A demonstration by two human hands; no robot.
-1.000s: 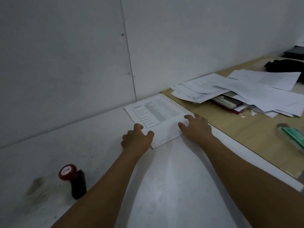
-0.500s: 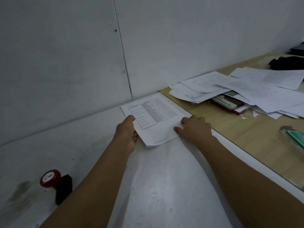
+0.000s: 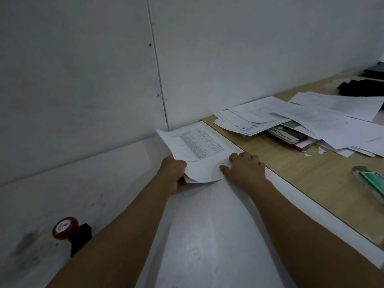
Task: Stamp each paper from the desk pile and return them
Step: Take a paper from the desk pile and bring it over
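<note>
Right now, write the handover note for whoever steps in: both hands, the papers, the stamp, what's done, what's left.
Left hand grips the paper stack by its left edge, lifting that side off the white table. Right hand rests on the stack's near right corner.
Stamp stands at near left, in neither hand. Loose paper pile lies on the wooden desk at right.
Done: no stamp mark visible on the top sheet.
Left: stamp each sheet, return them to the pile.

left hand (image 3: 173, 169) fingers: under paper stack (image 3: 199, 156) | stamp (image 3: 65, 227): partly behind forearm (image 3: 124, 225) | green box (image 3: 372, 181): cut by right edge
</note>
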